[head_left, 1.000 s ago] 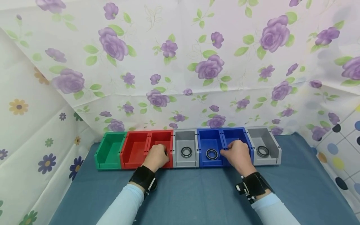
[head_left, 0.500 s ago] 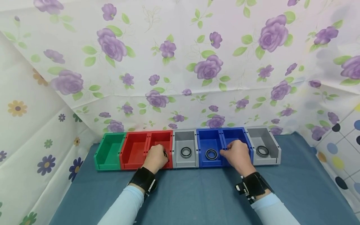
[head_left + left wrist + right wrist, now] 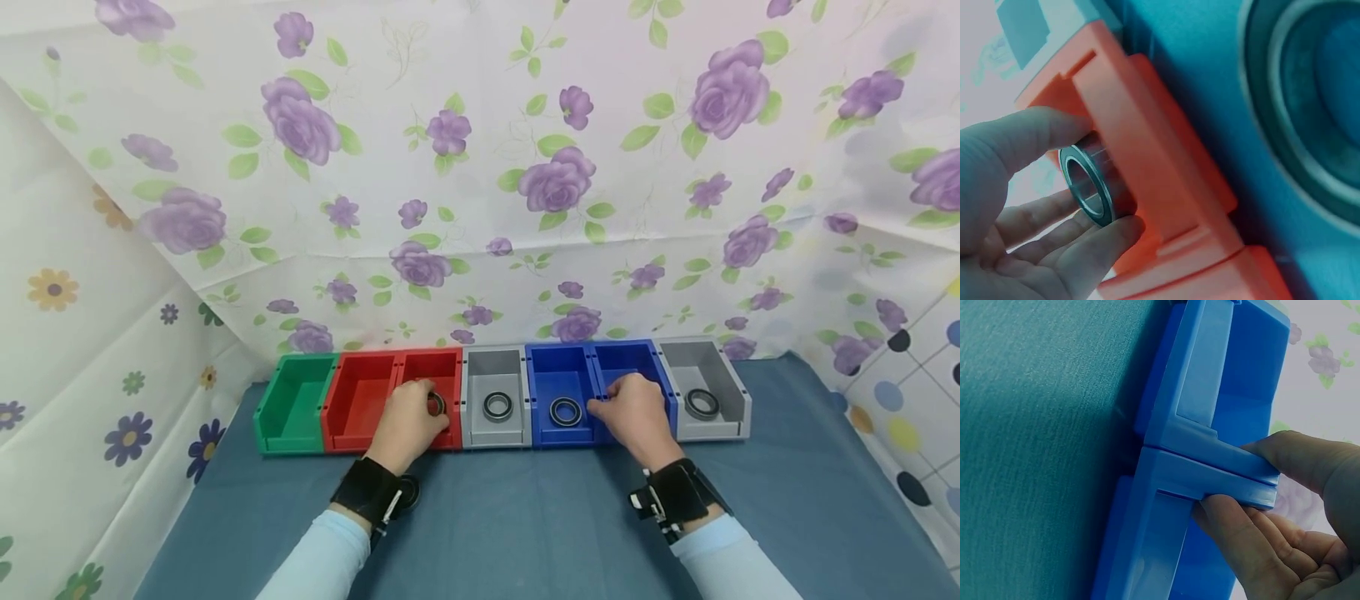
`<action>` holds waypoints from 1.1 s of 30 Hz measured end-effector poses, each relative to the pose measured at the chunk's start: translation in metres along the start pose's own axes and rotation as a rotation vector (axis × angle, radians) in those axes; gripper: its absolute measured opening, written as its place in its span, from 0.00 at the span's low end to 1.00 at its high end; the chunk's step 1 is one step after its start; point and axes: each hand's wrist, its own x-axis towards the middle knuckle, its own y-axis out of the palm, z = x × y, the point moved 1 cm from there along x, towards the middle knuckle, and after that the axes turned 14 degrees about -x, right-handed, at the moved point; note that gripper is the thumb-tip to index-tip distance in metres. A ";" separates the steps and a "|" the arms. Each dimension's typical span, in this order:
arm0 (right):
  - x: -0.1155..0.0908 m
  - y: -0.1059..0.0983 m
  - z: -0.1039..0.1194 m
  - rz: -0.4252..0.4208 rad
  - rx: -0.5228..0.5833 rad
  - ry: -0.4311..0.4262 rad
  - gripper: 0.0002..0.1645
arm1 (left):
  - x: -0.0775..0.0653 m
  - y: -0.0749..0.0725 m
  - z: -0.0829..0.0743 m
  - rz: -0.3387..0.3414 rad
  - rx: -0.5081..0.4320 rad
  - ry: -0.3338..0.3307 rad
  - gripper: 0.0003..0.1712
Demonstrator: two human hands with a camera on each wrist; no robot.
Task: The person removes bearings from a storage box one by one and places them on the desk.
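Note:
My left hand (image 3: 407, 425) is in the right-hand red bin (image 3: 431, 363). In the left wrist view its thumb and a finger pinch a ball bearing (image 3: 1088, 187) by opposite edges, just behind the bin's front wall. The bearing is tilted, its ring face toward the palm. My right hand (image 3: 635, 417) is at two adjoining blue bins. Seen from the right wrist, thumb and index finger grip their paired side walls (image 3: 1216, 465) from either side. Another bearing (image 3: 565, 411) lies flat in the left-hand blue bin (image 3: 558, 358).
The bins form one row along the back of the blue cloth (image 3: 510, 525), with a green bin (image 3: 296, 400) at the left end. Two grey bins hold a bearing (image 3: 497, 406) and a bearing (image 3: 701, 404). Another bearing (image 3: 408, 493) lies on the cloth near the left wrist.
My left hand has shifted slightly left and turned, so the bearing at its fingers shows more. The right hand has kept its place on the blue bins.

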 end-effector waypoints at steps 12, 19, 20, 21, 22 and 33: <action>-0.001 0.000 0.000 0.022 -0.004 0.018 0.23 | -0.017 -0.026 -0.008 -0.181 -0.119 0.115 0.29; -0.001 0.000 0.000 0.017 -0.012 0.014 0.24 | -0.026 -0.040 -0.017 -0.280 -0.195 0.216 0.27; -0.001 -0.001 0.001 0.016 -0.014 0.013 0.24 | -0.027 -0.041 -0.018 -0.289 -0.210 0.227 0.27; -0.001 -0.001 0.001 0.015 -0.013 0.012 0.24 | -0.028 -0.043 -0.020 -0.293 -0.222 0.235 0.27; -0.001 -0.001 0.001 0.015 -0.012 0.011 0.24 | -0.029 -0.044 -0.021 -0.293 -0.232 0.241 0.27; -0.002 0.000 0.000 0.004 -0.014 0.005 0.25 | -0.044 -0.050 -0.029 -0.254 -0.269 0.260 0.34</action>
